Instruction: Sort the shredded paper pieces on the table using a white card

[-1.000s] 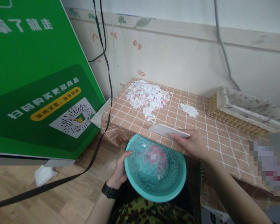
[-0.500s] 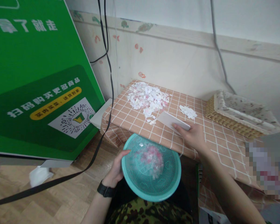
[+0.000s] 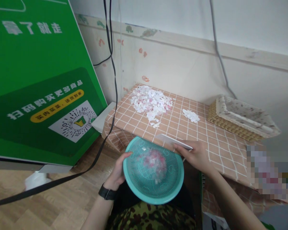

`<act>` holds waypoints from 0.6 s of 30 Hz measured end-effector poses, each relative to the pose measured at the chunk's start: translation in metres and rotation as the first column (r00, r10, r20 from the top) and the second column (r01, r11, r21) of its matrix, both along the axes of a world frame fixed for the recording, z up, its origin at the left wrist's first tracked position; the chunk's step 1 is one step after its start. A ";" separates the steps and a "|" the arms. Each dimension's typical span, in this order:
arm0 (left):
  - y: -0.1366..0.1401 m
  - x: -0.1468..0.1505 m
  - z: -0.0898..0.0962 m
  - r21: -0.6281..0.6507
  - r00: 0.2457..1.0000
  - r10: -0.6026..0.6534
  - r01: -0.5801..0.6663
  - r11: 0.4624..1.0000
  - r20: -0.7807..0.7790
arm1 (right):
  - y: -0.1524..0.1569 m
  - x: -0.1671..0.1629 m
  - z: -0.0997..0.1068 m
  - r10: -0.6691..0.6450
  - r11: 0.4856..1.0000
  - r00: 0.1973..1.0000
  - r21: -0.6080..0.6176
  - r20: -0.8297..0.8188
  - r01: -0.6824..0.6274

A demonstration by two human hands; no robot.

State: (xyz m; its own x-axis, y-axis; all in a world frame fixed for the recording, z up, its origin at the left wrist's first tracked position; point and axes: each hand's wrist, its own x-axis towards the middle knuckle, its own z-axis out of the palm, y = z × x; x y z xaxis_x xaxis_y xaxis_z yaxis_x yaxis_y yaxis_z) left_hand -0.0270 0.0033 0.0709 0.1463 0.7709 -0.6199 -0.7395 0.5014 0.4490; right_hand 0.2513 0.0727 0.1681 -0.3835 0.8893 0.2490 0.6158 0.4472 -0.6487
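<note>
My left hand (image 3: pixel 120 169) grips the left rim of a round turquoise plastic basket (image 3: pixel 144 193), tilted in front of my lap below the table edge. Inside lies a clump of pink and whitish pieces (image 3: pixel 155 163), which I cannot make out clearly. Pinched in my right hand (image 3: pixel 194 155) is a flat white card-like plate (image 3: pixel 170 139), held just above the basket's far rim at the table's front edge. Beyond it, a large heap of small white and pinkish paper-like scraps (image 3: pixel 151 100) is spread on the checked cloth. A smaller pile of white scraps (image 3: pixel 191 115) lies to its right.
A wicker basket with a cloth lining (image 3: pixel 230 123) stands at the table's right, against the wall. The brown checked tablecloth (image 3: pixel 220 143) hangs over the front edge. A green sign board (image 3: pixel 43 64) rises at the left, with a black strap (image 3: pixel 114 95) hanging before it.
My right hand has drawn the white plate from beside the large heap toward me, down to the table's edge over the basket. My left hand keeps its hold on the basket.
</note>
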 end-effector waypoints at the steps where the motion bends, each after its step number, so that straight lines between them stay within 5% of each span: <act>1: 0.000 -0.001 0.000 0.002 1.000 -0.001 0.001 1.000 0.000 | 0.002 -0.003 0.000 -0.037 0.999 0.999 0.020 -0.012 0.037; 6: 0.001 -0.003 -0.002 0.015 1.000 -0.011 0.011 1.000 0.002 | 0.031 -0.016 -0.008 -0.275 0.949 0.961 0.152 -0.018 0.275; 11: 0.001 -0.006 -0.002 0.021 1.000 -0.017 0.017 1.000 -0.005 | 0.038 -0.015 -0.009 -0.192 0.968 0.981 0.172 0.038 0.183; 18: 0.001 -0.007 -0.003 0.002 1.000 -0.004 0.004 1.000 0.003 | 0.024 0.003 0.016 -0.200 0.968 0.974 0.176 0.105 0.180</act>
